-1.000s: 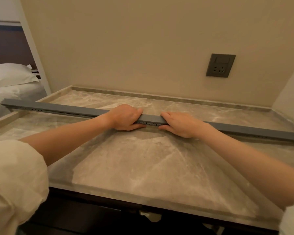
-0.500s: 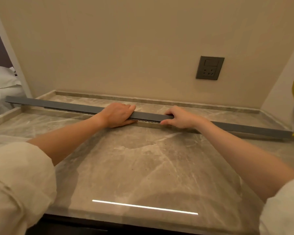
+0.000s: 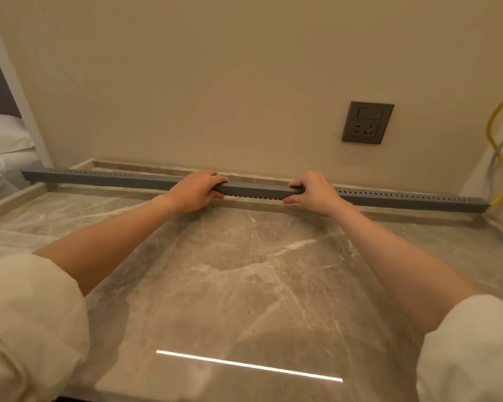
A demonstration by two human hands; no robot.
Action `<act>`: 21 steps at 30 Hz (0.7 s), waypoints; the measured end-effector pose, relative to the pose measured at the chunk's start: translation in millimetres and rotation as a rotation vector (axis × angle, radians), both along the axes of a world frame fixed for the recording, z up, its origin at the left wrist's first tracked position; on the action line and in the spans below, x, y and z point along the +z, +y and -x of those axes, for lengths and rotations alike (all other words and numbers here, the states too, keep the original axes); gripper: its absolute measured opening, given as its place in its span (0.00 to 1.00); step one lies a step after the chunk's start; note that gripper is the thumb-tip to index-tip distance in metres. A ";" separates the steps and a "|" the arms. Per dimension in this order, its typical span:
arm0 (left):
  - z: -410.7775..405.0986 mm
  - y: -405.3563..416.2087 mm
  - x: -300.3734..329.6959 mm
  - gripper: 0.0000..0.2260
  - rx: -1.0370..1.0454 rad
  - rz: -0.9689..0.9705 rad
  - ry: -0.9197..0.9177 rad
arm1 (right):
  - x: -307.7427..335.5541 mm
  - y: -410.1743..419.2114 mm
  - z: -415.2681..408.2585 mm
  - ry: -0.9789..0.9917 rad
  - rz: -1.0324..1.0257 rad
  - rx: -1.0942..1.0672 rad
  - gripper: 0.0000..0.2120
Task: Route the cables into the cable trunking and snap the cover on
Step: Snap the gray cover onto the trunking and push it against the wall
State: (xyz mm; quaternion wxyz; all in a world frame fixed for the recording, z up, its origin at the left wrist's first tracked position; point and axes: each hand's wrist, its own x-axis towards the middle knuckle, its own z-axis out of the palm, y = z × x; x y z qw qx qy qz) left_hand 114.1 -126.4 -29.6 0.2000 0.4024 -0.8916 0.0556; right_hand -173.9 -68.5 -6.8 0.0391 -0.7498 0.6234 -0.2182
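Hands, two: left hand (image 3: 196, 190) and right hand (image 3: 314, 190) grip one trunking (image 3: 256, 190).

A long cable trunking (image 3: 253, 190) is laid across the rear of a countertop (image 3: 244, 280), before the wall, gripped mid-length by the left hand (image 3: 196, 191) and right hand (image 3: 314, 190); a wall socket (image 3: 367, 122) is mounted above its right half, and cables (image 3: 499, 152) are hung beside its right end
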 end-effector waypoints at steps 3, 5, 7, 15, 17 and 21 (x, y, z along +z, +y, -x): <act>-15.0 -8.3 -3.6 0.17 0.055 -0.007 0.072 | -7.1 -5.1 8.1 -0.054 0.011 0.007 0.17; -21.4 -12.5 -5.5 0.17 0.079 0.024 0.085 | -10.7 -8.3 10.4 -0.046 0.020 0.004 0.15; -20.9 -17.5 -5.2 0.16 0.085 0.058 0.055 | -10.3 -12.2 10.3 -0.036 0.029 0.009 0.14; -7.4 -49.1 18.0 0.10 0.181 0.119 -0.215 | 9.5 -42.9 11.2 0.043 0.052 -0.023 0.14; -3.2 -56.8 21.0 0.11 0.210 0.139 -0.242 | 16.7 -51.3 12.2 0.064 0.054 -0.029 0.14; 5.6 -68.5 24.2 0.11 0.284 0.156 -0.300 | 20.9 -67.0 11.7 0.108 0.058 -0.037 0.17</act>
